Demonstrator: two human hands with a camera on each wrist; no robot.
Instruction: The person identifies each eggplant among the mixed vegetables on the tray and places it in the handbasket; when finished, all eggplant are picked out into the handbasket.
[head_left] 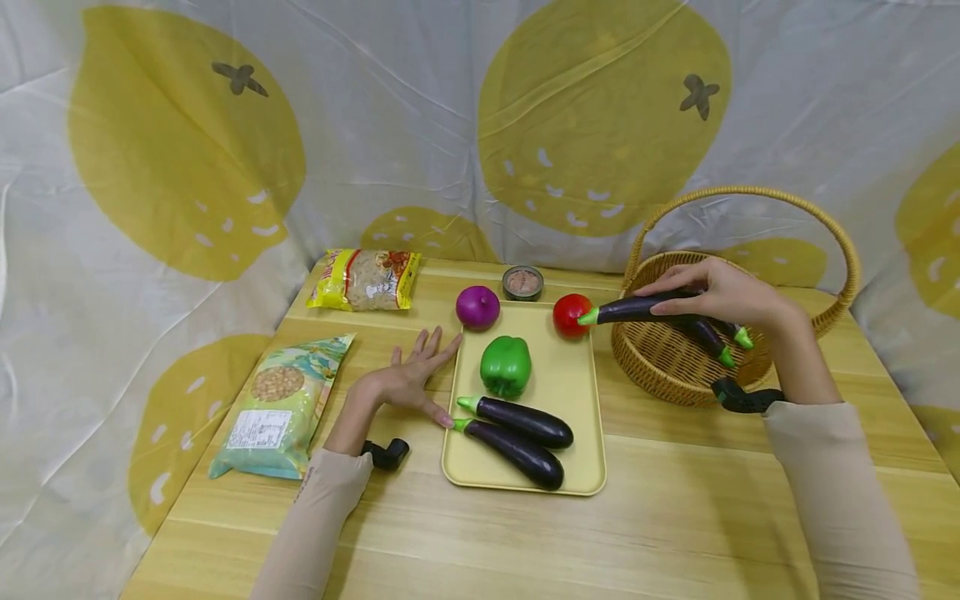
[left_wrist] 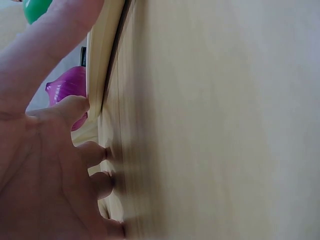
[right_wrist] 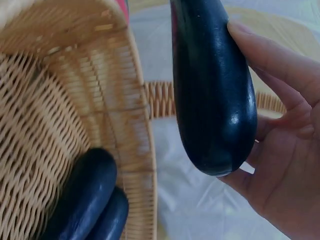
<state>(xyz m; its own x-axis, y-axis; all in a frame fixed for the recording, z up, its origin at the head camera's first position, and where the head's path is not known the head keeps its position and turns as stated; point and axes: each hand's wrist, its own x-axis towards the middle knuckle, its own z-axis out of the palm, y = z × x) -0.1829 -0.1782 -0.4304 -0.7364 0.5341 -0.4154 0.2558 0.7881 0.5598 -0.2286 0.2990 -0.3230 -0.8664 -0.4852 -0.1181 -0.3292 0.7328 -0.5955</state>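
From afar I watch the right hand (head_left: 716, 292) pinch 1 eggplant (head_left: 624, 311) by its body, likely for balance, at the basket (head_left: 647, 377), frame right; centre-left, the left hand (head_left: 405, 379), fingers spread, touches the tray (head_left: 558, 375), perhaps steadying it.

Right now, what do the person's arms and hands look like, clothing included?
The left hand and right hand are gloveless. The left sleeve is beige with small dark lettering; the right sleeve is beige too. A black device shows near each hand.
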